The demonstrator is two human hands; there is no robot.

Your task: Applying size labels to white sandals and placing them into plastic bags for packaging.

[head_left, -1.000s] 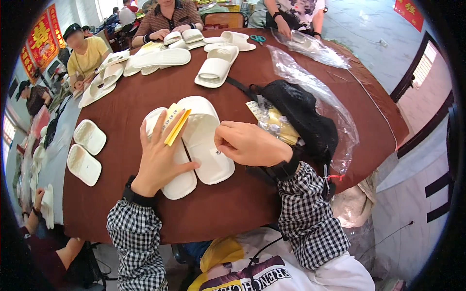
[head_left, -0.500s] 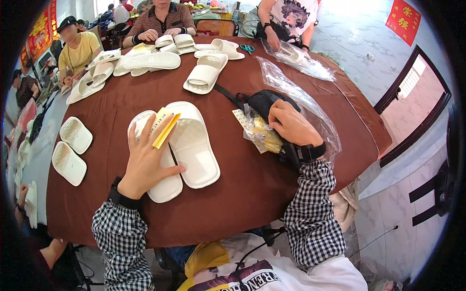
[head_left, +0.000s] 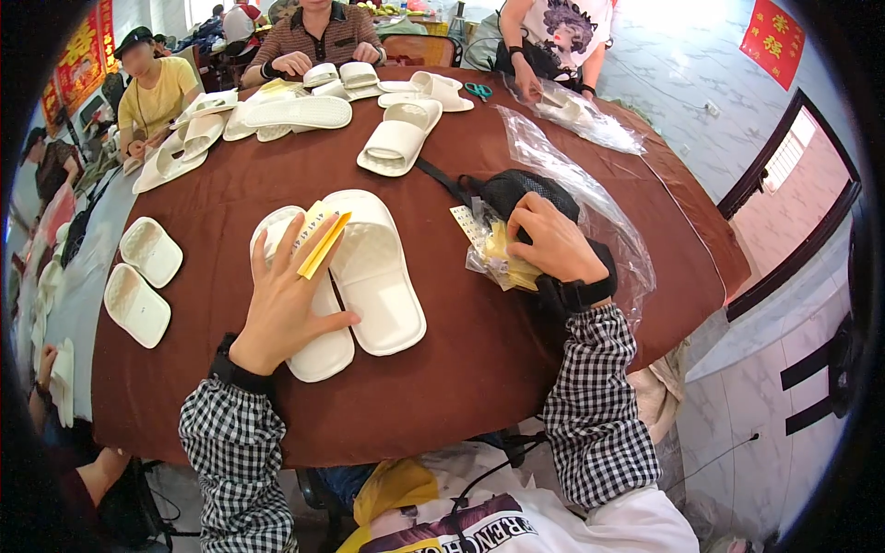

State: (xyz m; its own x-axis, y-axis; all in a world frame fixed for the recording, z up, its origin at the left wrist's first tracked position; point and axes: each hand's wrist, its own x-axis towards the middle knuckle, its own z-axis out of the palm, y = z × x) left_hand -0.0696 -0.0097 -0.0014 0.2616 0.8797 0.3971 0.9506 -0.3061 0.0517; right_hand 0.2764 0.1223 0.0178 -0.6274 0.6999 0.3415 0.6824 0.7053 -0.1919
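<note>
My left hand rests over a pair of white slippers lying side by side, with a folded yellow sticker sheet held between its fingers. Its thumb reaches across to the right slipper, while much of the left slipper is covered by the hand. To the right, my right hand is bent over a bunch of yellow sticker sheets in clear plastic, beside a black mesh pouch. Its fingertips are curled together; whatever they pinch is too small to make out.
Another pair of white slippers lies at the left on the brown tablecloth. Across the table are several more slippers, teal scissors and clear plastic bags. Several people are around the far side, one handling a bag.
The whole view shifts slightly to the right. My right fingertips stay curled at the sticker bunch, and my left hand keeps its place over the slippers.
</note>
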